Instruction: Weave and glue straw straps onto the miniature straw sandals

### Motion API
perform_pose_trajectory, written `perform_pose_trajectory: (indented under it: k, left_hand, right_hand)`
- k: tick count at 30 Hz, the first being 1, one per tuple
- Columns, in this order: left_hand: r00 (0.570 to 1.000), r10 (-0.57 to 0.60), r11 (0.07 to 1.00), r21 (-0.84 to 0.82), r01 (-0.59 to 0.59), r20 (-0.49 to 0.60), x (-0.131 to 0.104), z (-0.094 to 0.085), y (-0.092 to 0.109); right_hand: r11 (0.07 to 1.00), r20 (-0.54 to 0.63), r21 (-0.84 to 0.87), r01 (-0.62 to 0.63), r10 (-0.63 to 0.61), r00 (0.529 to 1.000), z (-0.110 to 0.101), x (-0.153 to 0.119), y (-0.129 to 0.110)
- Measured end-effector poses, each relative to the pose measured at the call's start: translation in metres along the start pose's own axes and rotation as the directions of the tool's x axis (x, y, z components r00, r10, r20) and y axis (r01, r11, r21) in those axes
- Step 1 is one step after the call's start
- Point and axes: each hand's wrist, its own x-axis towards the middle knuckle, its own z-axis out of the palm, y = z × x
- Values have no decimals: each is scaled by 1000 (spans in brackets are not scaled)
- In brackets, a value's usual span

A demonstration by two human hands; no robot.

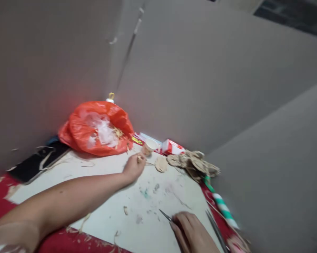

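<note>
My left hand (134, 166) reaches to the back of the white board (148, 196). Its fingers are closed on a small tan piece, beside a paper cup (149, 146). A thin strand runs from near those fingers toward a round tan disc (161, 164). At the front right, my right hand (191, 230) is closed around a slim pointed metal tool (166, 215), its tip toward the board's middle. Most of that tool is hidden under the fingers.
An orange plastic bag (76, 130) with scraps stands at the back left, beside a black flat object (39, 163). A pile of tan pieces (196, 163), a red-white box (172, 147), a green-white striped roll (224, 208) and another metal tool (217, 230) line the right side. Grey walls rise behind.
</note>
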Motion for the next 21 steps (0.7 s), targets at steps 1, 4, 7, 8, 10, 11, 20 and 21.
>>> perform_pose_trajectory:
  k: [1,4,7,8,10,11,20,21]
  left_hand:
    - [1000,9,1000,-2,-9,11,3,1,-2]
    - [998,34,999,6,-35,45,6,2,-1]
    - [998,47,999,24,-49,47,4,2,2]
    - [998,47,998,31,-48,46,4,2,2]
    - [998,44,998,45,-46,50,4,2,2]
    - [998,43,998,50,-45,55,4,2,2]
    - [992,60,992,101,-71,106,4,2,2]
    - [992,62,992,104,-74,107,4,2,2]
  right_hand:
    - [999,-4,-18,-29,29,1000,-3,0,-4]
    - [991,-43,-96,-95,91,995,-4,0,-4]
    - [968,-58,-194,-157,149,987,2,-6,5]
    - [961,-56,-213,-174,165,985,4,-9,7]
    - [954,-49,-225,-200,194,980,5,-12,9]
    - [951,-41,-223,-213,209,977,4,-13,8]
    - [900,82,-287,-328,364,928,-6,27,6]
    - [890,92,-305,-339,381,920,-7,36,11]
